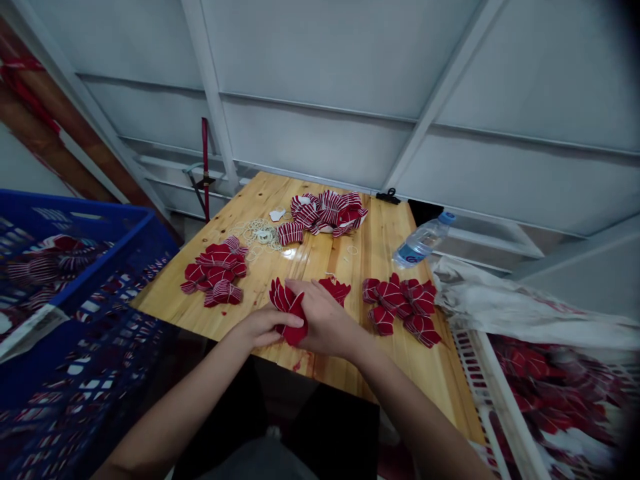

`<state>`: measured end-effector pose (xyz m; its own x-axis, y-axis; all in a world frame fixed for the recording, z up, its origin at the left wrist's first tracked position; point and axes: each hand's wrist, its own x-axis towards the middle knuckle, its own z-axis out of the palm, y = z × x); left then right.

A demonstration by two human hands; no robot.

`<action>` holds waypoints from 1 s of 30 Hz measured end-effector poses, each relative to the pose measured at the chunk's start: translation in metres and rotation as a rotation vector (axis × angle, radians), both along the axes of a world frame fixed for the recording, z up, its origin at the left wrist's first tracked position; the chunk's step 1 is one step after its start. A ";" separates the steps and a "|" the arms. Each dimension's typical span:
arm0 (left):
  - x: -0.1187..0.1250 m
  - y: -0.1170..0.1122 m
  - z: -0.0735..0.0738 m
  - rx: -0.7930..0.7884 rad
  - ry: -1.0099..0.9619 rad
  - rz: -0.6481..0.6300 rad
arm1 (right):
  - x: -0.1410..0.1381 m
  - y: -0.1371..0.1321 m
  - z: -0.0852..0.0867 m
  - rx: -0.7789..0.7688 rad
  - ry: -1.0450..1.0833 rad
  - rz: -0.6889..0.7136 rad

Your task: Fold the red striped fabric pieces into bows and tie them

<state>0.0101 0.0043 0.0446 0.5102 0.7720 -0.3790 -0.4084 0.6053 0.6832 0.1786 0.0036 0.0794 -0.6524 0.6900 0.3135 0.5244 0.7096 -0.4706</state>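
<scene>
- Wooden table (345, 370), its far edge along the wall panels; the red bundle (286, 300) is held up just above its near edge, around the middle.
- Left hand (257, 327) pinches the bundle from the left, thumb laid across its front.
- Right hand (327, 320) curls around the bundle's right side; its fingertips are partly hidden, so their exact grip cannot be told.
- Red piece (337, 290) on the tabletop, just beyond the right hand.
- Red striped pile (215, 273) near the left edge; pale rubber bands (260, 233) lie beyond it.
- Striped heap (327, 212) near the far edge.
- Red bundles (403, 300) and a clear bottle (423, 243) toward the right edge.
- Blue crate (120, 250) off the left edge, white crate (505, 403) off the right, both holding striped pieces.
</scene>
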 end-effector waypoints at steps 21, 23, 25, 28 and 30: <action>0.000 -0.003 -0.020 0.056 -0.051 -0.018 | 0.003 -0.013 -0.003 -0.053 0.028 -0.055; 0.003 -0.004 -0.021 0.064 -0.008 -0.061 | 0.004 -0.013 0.000 -0.050 -0.044 -0.059; 0.005 -0.004 -0.021 0.074 0.014 -0.095 | 0.004 -0.012 0.000 -0.024 -0.095 -0.052; 0.006 -0.004 -0.018 0.114 0.015 -0.082 | 0.002 -0.009 -0.003 0.015 -0.087 -0.005; 0.005 -0.002 -0.015 0.136 -0.029 -0.066 | 0.002 -0.008 -0.008 0.022 -0.034 0.012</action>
